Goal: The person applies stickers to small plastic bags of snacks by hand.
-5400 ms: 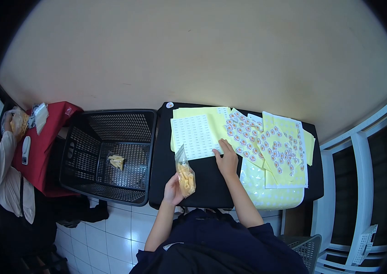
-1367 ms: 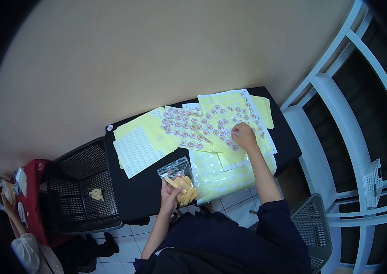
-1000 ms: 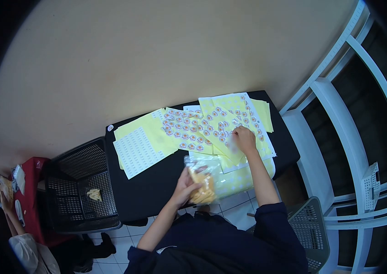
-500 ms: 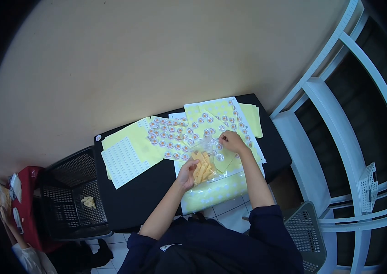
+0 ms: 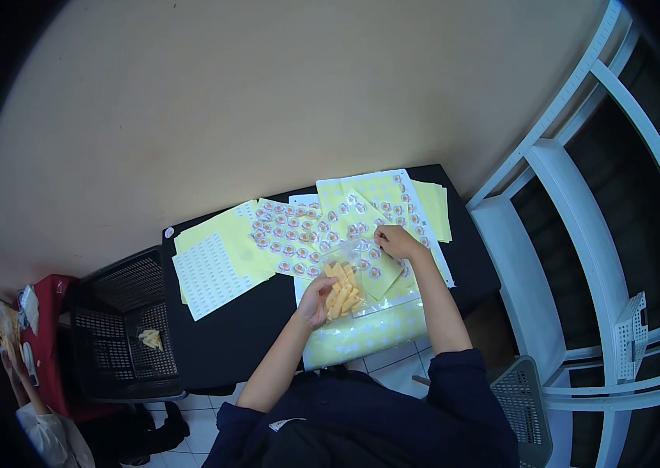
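My left hand (image 5: 313,296) grips a clear bag of yellow snack sticks (image 5: 343,287) over the sticker sheets (image 5: 299,234) on the black table (image 5: 228,327). My right hand (image 5: 397,240) pinches its top edge. I'd keep the bag flat and taut while pressing.

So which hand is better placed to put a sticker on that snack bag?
Probably the right hand: its fingers are at the top of the clear snack bag, over the sticker sheets. The left hand is busy gripping the bag from below.
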Motion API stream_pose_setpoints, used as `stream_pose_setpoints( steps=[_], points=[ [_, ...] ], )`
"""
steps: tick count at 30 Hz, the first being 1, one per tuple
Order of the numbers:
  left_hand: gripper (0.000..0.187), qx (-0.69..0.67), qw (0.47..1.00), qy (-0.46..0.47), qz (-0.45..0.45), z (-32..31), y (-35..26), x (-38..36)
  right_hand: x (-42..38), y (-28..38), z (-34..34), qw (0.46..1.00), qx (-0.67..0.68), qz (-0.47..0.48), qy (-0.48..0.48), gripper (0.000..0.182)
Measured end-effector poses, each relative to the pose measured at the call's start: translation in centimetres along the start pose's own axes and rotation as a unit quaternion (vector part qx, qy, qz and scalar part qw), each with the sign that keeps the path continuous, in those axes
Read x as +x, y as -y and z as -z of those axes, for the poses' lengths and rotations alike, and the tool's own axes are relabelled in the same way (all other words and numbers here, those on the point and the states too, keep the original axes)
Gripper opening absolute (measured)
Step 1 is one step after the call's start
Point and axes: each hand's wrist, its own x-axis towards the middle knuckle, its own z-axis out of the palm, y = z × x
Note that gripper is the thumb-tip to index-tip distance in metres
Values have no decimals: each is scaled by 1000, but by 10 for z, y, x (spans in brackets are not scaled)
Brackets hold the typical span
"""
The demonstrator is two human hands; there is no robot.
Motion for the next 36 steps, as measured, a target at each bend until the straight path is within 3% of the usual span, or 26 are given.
stream_pose_setpoints(
  steps=[30,36],
  points=[
    [48,-14,1000,-8,2,0,3,-1,-13,14,-7,994,-1,-14,-108,14],
    [48,33,999,-32,-24,-1,5,-3,-11,10,-10,992,-20,-17,-124,14]
  ],
)
